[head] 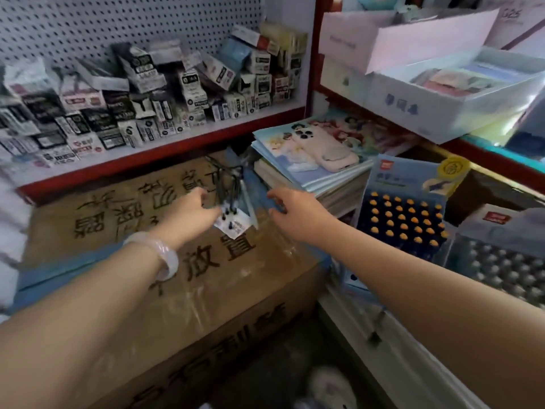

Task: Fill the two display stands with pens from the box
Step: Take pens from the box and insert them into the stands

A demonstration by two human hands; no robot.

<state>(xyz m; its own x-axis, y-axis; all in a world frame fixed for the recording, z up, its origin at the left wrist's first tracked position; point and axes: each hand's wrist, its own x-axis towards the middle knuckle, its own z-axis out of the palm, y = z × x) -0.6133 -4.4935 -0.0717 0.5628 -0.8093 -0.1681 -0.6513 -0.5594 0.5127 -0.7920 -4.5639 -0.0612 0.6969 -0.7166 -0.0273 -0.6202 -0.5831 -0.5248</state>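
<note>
Forearms reach forward from the bottom edge, the left one wearing a pale bangle point(165, 255) at the wrist. Both stretch over a big brown carton point(182, 278) printed with dark characters and sealed with glossy tape.

Farther on, the left hand point(188, 214) sits over the carton's far part, its fingers curled toward a small white pen box point(234, 225) that lies tilted on the carton. Dark pens point(228, 191) stand up out of the box, just beyond and to the right of the left fingertips; motion blur hides whether the fingers pinch the pens or the box or only touch them. The right hand point(298, 215) hangs just right of the box, apart from it, fingers loosely bent and a little spread, holding nothing, their tips over a blue strip on the carton.

Right of that hand stands a blue display stand point(407, 202), its dark face dotted with rows of yellow-orange pen caps. A second stand point(501, 261) lies farther right, with rows of pale grey caps.

Behind the hands, a stack of illustrated books point(318, 169) carries a phone point(323, 146) in a light case, lying camera side up. Beyond the carton, a red-edged shelf point(165, 149) holds many small stationery cartons point(141, 95), jumbled, in front of a white pegboard point(118, 22). At upper right, open white boxes point(442, 93) rest on a higher shelf.
</note>
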